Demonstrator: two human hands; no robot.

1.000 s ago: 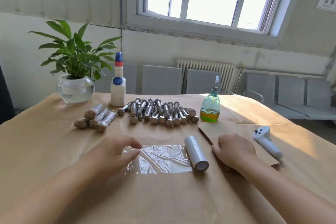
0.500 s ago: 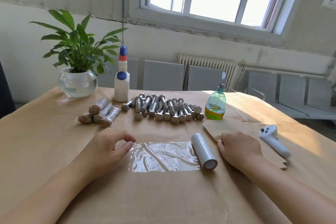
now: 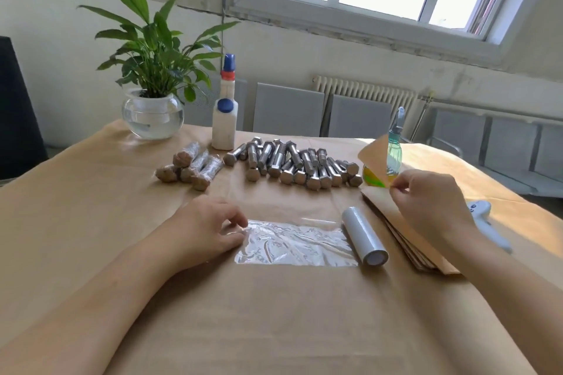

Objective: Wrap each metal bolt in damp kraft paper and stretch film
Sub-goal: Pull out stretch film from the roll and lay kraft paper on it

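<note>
- Our right hand pinches the top kraft sheet, lifting it off the stack.
- Our left hand rests loosely curled at the film's edge.
- Bare bolts lie behind.

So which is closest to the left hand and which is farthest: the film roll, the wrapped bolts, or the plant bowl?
From the left hand, head view:
1. Wrapped bolts, just beyond the hand on the table.
2. Film roll, off to its right, at the far end of the spread film.
3. Plant bowl, at the table's far left edge.
</note>
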